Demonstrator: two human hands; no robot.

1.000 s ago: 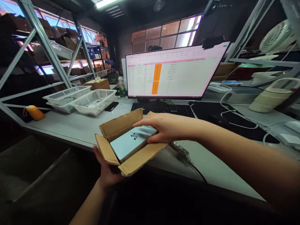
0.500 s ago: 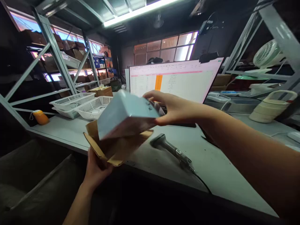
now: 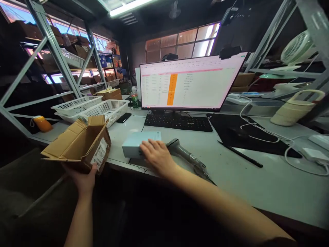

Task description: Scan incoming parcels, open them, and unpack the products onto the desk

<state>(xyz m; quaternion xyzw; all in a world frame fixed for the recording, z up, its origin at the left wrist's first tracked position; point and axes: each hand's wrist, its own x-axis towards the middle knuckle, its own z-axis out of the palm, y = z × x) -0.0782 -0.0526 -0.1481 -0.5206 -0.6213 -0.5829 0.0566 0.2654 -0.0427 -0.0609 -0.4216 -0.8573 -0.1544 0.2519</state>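
My left hand (image 3: 83, 176) holds an open brown cardboard box (image 3: 99, 156) from below at the table's front edge. The thumb presses its side near a white label, and the flaps stand open towards the left. On the white table lies a light blue box (image 3: 133, 142), flat, with small print at its far right corner. My right hand (image 3: 158, 156) is closed over this box's near right part; the thumb is hidden. A grey barcode scanner (image 3: 186, 154) lies just right of that hand, its handle pointing towards the front.
Behind are a black keyboard (image 3: 177, 122) and a monitor (image 3: 200, 87) showing a spreadsheet. White baskets (image 3: 117, 111), a phone (image 3: 124, 118) and a green bottle (image 3: 134, 97) stand left. A black pen (image 3: 243, 156), a mat (image 3: 231, 128) and white cables (image 3: 264, 137) lie right.
The light blue box has come out of the cardboard box and down onto the table with my right hand. My left hand has moved the cardboard box left.
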